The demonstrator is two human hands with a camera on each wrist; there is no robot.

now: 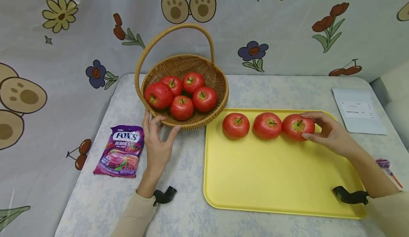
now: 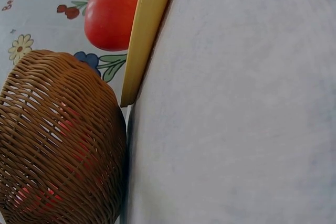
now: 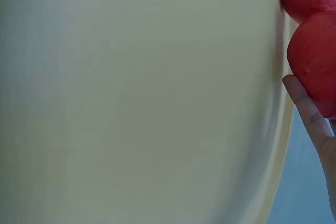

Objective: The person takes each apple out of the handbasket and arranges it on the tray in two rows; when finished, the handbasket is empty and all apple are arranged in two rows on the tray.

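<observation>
1. The rightmost apple (image 1: 298,127) sits at the far edge of the yellow tray (image 1: 271,180), last in a row of three and touching, or nearly touching, the middle apple (image 1: 267,125); the left apple of the row (image 1: 235,125) stands a little apart.
2. The right hand (image 1: 329,134) cups that rightmost apple from its outer side, thumb and fingers curled around it. The right wrist view shows one finger (image 3: 307,111) pressed against red skin above the tray.
3. The left hand (image 1: 156,141) lies relaxed and flat against the near wall of the wicker basket (image 1: 191,121), steadying it without clasping anything.
4. Five more apples (image 1: 182,95) fill the basket, which stands just beside the tray's far-left corner.
5. To do the step well, it seems wise to keep the grip light, hold the stem upward, and keep from nudging the neighbouring fruit.
6. Left of the hand lies a purple candy bag (image 1: 121,151) reading "FOX'S BERRIES"; its smaller print is unreadable. A printed paper (image 1: 358,114) lies at the table's far right, its text too small to read.
</observation>
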